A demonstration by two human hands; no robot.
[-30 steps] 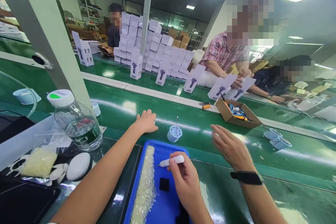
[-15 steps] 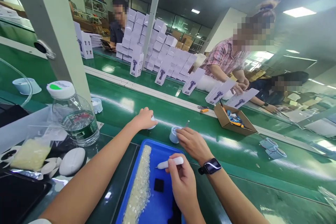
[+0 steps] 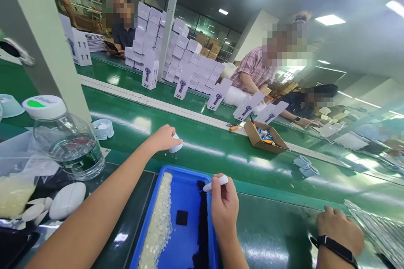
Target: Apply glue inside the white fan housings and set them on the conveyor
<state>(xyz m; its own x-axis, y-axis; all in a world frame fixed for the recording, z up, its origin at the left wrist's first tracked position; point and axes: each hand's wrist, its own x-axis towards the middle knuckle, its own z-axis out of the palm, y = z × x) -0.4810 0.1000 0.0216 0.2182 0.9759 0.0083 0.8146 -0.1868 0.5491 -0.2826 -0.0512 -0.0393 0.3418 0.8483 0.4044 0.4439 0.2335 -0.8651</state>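
Holding a pale round part (image 3: 176, 146) at the green belt (image 3: 259, 178), the left grip (image 3: 164, 138) has its fingers closed on the piece; I cannot tell whether it is lifted clear. The right grip (image 3: 224, 197) is clamped on a white pen-like tool (image 3: 220, 182), its thin tip at the upper end of a strip of black material (image 3: 203, 222) in a blue tray (image 3: 186, 195). From where I stand, small pale rings (image 3: 160, 222) line the tray's left side, and a black square (image 3: 182, 217) lies between them and the strip. Well to the right, another person's hand (image 3: 341, 229), with a black band at the wrist, is over the surface (image 3: 271, 227). A cardboard box (image 3: 274, 146) of parts sits across the belt.
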